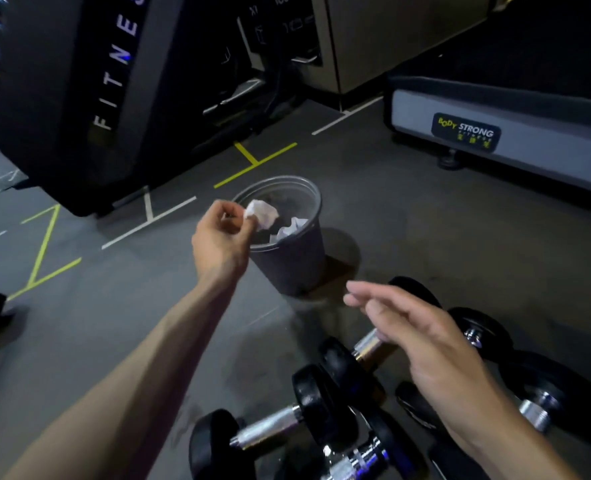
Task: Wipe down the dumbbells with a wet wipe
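White wipe, crumpled, pinched in left hand over rim of grey bin; more white paper inside. Right hand empty, fingers loosely extended above dumbbells. Dumbbells black with chrome handles, clustered on grey floor beside bin.
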A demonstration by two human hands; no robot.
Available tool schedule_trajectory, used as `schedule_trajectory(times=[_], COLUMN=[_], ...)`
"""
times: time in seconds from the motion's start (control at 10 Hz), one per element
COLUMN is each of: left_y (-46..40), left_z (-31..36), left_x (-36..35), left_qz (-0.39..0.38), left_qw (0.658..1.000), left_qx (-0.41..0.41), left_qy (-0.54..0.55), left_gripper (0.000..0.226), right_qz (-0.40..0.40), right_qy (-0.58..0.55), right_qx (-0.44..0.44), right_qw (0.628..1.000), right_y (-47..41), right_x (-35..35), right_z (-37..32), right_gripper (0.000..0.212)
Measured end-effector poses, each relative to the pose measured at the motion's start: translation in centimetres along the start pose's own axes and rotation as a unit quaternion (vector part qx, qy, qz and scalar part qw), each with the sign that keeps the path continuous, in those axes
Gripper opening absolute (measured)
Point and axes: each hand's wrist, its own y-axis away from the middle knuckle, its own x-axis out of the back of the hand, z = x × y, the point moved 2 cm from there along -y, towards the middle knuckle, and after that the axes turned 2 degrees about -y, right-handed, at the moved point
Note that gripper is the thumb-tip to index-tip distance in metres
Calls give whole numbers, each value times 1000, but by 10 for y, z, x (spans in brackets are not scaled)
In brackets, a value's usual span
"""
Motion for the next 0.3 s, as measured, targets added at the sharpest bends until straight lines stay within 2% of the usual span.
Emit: schedule_trajectory(times=[0.1,0.2,0.3], left_y=[-30,-30,-1], left_z=[-5,-14,-18], left_x=[-16,-33,-51], left_qz=[-43,-129,-175], left_qw=[997,989,984], left_qx=[36,34,10], left_qy=[-52,-62,15], left_gripper=[11,24,17], right_qz=[18,29,81], right_qy=[-3,-8,-25], right_qx=[-12,-16,-36], right_qw=[1000,999,996], right_y=[-3,-3,2], right_x=[9,18,31], right_z=[5,7,9], right_gripper=[27,27,24])
